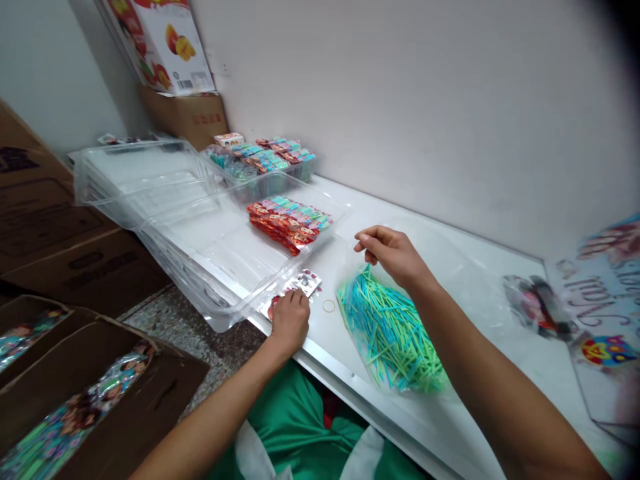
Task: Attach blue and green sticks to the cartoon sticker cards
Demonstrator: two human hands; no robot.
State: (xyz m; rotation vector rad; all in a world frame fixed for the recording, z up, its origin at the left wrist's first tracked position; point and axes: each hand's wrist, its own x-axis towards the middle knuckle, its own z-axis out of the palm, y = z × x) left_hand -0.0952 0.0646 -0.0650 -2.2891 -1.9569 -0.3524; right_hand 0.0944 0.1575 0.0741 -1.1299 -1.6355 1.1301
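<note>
Green trousers (295, 417) are nearest. On the table (320, 337), the left hand (291, 320) covers partly a shiny packet (311, 283); its grip I cannot tell. The right hand (393, 253), fingertips together, is above the straw bag (390, 333). Farther lie red packets (285, 225).

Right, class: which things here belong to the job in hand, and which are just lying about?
Apparently in the job:
packet, under left hand
sticks, near right hand
clear tray, holding red packets

Seemingly lying about:
rubber band, loose on the table
fruit box, on a brown carton
</note>
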